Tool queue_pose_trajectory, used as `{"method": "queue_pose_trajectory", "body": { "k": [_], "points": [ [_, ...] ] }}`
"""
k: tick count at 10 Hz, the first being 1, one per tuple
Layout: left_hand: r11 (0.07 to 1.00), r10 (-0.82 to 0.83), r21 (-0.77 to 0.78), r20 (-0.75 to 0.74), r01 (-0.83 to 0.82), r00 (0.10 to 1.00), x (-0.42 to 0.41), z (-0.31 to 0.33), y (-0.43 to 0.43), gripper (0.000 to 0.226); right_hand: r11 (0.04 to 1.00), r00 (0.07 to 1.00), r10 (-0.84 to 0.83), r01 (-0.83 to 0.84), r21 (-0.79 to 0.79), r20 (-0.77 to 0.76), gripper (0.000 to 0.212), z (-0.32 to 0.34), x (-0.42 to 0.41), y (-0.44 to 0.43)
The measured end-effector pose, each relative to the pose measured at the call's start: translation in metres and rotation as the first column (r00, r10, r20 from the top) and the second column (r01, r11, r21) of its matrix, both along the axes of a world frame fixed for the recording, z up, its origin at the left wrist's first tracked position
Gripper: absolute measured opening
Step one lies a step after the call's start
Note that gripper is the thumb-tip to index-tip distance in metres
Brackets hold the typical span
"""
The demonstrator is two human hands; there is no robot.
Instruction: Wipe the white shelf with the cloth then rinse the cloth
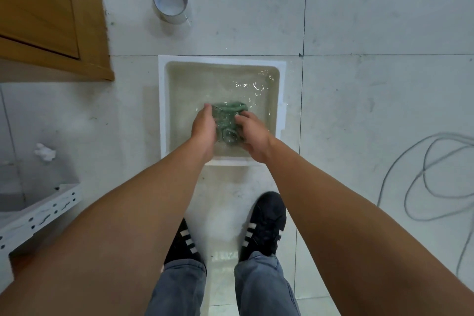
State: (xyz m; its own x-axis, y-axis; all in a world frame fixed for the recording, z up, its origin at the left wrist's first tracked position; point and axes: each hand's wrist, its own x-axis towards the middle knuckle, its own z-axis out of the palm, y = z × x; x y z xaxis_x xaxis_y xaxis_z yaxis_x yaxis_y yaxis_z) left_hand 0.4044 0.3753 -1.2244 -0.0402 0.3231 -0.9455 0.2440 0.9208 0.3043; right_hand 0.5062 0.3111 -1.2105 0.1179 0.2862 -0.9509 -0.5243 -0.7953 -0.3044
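Note:
A green cloth (229,117) lies bunched under the water in a white square basin (162,110) on the tiled floor. My left hand (204,128) grips the cloth's left side and my right hand (252,136) grips its right side, both partly in the water. The water ripples around them. The corner of the white shelf (38,215), with slotted holes along its edge, shows at the lower left.
A wooden cabinet (46,13) stands at the upper left. A roll of silver tape (170,4) lies beyond the basin. A crumpled white tissue (45,152) is on the floor at left. A grey cable (436,182) loops at right. My black shoes (264,223) stand just behind the basin.

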Motion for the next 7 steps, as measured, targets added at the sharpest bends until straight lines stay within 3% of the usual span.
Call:
{"method": "queue_pose_trajectory", "body": {
  "k": [1, 2, 3, 4, 5, 6, 7],
  "points": [
    [0.998, -0.061, -0.027, -0.006, 0.061, 0.998, -0.006, -0.007, 0.003, 0.051, 1.000, 0.999, 0.006, -0.006, 0.016, -0.033, 0.027, -0.002, 0.004, -0.002],
    [0.993, -0.116, 0.009, -0.029, 0.116, 0.993, -0.003, 0.005, 0.008, 0.044, 0.998, 0.998, 0.061, -0.061, -0.001, -0.020, 0.037, 0.001, 0.007, 0.001],
    [0.984, -0.164, 0.061, -0.061, 0.168, 0.985, -0.008, 0.007, 0.010, 0.044, 0.990, 0.987, 0.140, -0.140, -0.011, 0.075, 0.048, 0.005, 0.007, 0.003],
    [0.916, -0.367, 0.106, -0.167, 0.387, 0.915, -0.005, 0.033, 0.010, 0.039, 0.959, 0.938, 0.280, -0.281, -0.023, 0.204, 0.048, 0.021, 0.009, 0.008],
    [0.609, -0.733, 0.100, -0.309, 0.787, 0.606, -0.013, 0.055, 0.007, 0.032, 0.825, 0.782, 0.547, -0.564, -0.036, 0.297, 0.044, 0.052, 0.012, 0.016],
    [0.351, -0.873, 0.022, -0.354, 0.936, 0.336, -0.018, 0.083, 0.011, 0.035, 0.554, 0.490, 0.807, -0.821, -0.135, 0.331, 0.044, 0.079, 0.014, 0.024],
    [0.157, -0.890, -0.032, -0.438, 0.987, 0.128, -0.013, 0.129, 0.020, 0.040, 0.310, 0.210, 0.905, -0.922, -0.234, 0.371, 0.050, 0.102, 0.011, 0.024]
  ]
}}
